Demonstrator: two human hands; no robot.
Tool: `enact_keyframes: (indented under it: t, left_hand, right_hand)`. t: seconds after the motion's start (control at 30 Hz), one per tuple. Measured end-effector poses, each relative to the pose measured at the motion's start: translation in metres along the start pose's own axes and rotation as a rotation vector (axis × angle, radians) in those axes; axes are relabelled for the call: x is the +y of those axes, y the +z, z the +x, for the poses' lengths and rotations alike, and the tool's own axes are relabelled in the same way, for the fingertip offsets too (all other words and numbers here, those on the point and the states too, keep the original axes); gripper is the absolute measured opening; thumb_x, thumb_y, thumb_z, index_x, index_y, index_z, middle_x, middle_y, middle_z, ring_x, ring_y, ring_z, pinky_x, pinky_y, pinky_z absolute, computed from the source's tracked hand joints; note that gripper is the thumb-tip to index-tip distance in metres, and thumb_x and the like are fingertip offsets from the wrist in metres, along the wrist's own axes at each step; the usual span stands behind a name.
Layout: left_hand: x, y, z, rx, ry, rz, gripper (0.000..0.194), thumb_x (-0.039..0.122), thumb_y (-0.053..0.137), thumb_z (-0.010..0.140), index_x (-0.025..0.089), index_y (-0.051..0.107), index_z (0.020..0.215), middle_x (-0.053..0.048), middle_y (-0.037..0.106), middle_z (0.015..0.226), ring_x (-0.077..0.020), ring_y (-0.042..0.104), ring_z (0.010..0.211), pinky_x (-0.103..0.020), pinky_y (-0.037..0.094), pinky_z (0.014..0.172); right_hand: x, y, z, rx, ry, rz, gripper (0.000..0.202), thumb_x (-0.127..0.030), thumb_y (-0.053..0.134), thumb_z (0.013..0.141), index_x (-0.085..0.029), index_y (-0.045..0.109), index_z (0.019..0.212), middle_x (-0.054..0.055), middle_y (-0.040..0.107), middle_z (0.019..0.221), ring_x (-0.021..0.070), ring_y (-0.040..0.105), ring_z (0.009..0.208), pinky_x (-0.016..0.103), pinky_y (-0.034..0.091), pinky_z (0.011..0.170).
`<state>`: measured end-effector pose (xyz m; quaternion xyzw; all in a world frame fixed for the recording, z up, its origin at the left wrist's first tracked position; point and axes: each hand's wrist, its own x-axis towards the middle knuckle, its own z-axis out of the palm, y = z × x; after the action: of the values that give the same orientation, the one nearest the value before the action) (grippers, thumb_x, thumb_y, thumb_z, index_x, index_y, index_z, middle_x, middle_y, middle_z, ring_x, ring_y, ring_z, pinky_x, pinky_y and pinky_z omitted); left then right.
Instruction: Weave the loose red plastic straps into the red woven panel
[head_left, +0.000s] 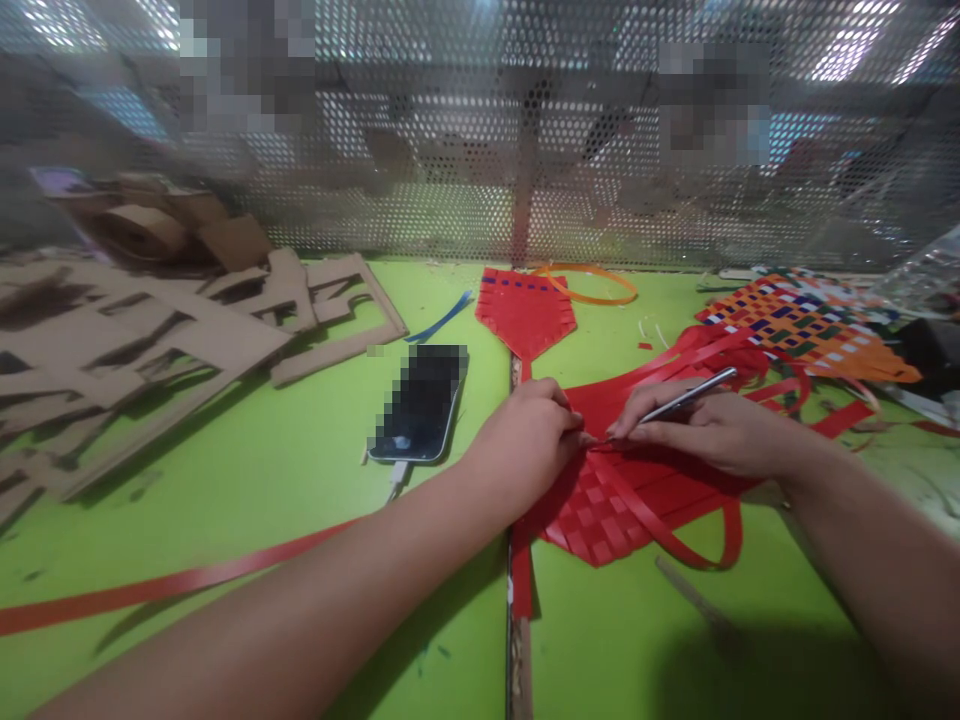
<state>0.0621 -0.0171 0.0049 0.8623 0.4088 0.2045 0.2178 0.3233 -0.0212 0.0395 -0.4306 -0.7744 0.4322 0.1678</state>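
Note:
A red woven piece [600,515] made of flat strips lies in front of me, with a checkered weave along its near side. My left hand [531,430] rests on its left edge, thumb and fingers pinched on a red strip. My right hand [705,428] grips a slim silver pen-like tool [690,394]. The tool slants down to the left, and its lower end is hidden at my fingers close to the left fingertips. A loose red strip [675,545] loops out from the weave on the near right. Another long red strip [225,570] runs off leftward behind my left forearm.
A red pentagonal piece [525,318] lies farther back beside an orange strip loop [600,285]. A phone [424,405] with a cable is left of centre. Cut cardboard [172,330] piles at left. An orange woven piece [810,325] lies right. A perforated metal screen [450,150] stands behind.

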Motion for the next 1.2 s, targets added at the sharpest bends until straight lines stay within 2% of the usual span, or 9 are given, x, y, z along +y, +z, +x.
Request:
enact_keyframes:
  t: [0.13,0.37,0.73,0.97,1.2]
  left_hand:
    - [0.002,0.000,0.000,-0.001,-0.015,0.018,0.021,0.031,0.071,0.103,0.018,0.087,0.105,-0.010,0.072,0.109,-0.0257,0.070,0.102,-0.041,0.057,0.102]
    - [0.001,0.001,-0.002,0.012,0.031,0.073,0.027,0.031,0.063,0.107,0.017,0.087,0.109,-0.011,0.072,0.109,-0.0261,0.070,0.101,-0.041,0.057,0.101]
    - [-0.003,0.002,0.000,0.034,-0.001,-0.014,0.019,0.030,0.074,0.101,0.019,0.087,0.109,-0.010,0.072,0.109,-0.0238,0.071,0.100,-0.039,0.058,0.099]
    - [-0.001,0.000,0.002,0.007,0.009,-0.012,0.019,0.031,0.073,0.102,0.019,0.088,0.104,-0.010,0.071,0.108,-0.0235,0.071,0.098,-0.038,0.058,0.097]
    - [0.001,0.001,0.000,0.008,0.017,-0.008,0.019,0.029,0.073,0.102,0.016,0.087,0.107,-0.011,0.072,0.108,-0.0249,0.071,0.103,-0.039,0.057,0.102]
  right_hand:
    - [0.000,-0.001,-0.001,0.053,0.009,-0.026,0.033,-0.054,0.071,0.098,-0.025,0.085,0.106,0.010,0.082,0.109,0.0296,0.074,0.104,0.043,0.057,0.099]
    - [0.003,0.003,-0.003,0.048,0.023,-0.001,0.035,-0.054,0.071,0.100,-0.024,0.084,0.111,0.011,0.081,0.113,0.0300,0.074,0.108,0.043,0.056,0.101]
    - [0.000,0.008,-0.003,0.055,0.032,0.014,0.033,-0.052,0.070,0.100,-0.024,0.083,0.112,0.010,0.082,0.115,0.0319,0.073,0.111,0.042,0.057,0.099]
    - [0.000,0.003,-0.002,0.018,-0.019,0.004,0.032,-0.050,0.069,0.101,-0.024,0.083,0.111,0.010,0.081,0.112,0.0284,0.074,0.106,0.041,0.056,0.099]
    - [0.008,-0.006,-0.010,0.050,-0.013,-0.082,0.031,-0.051,0.068,0.102,-0.024,0.084,0.108,0.011,0.081,0.114,0.0296,0.074,0.109,0.043,0.056,0.101]
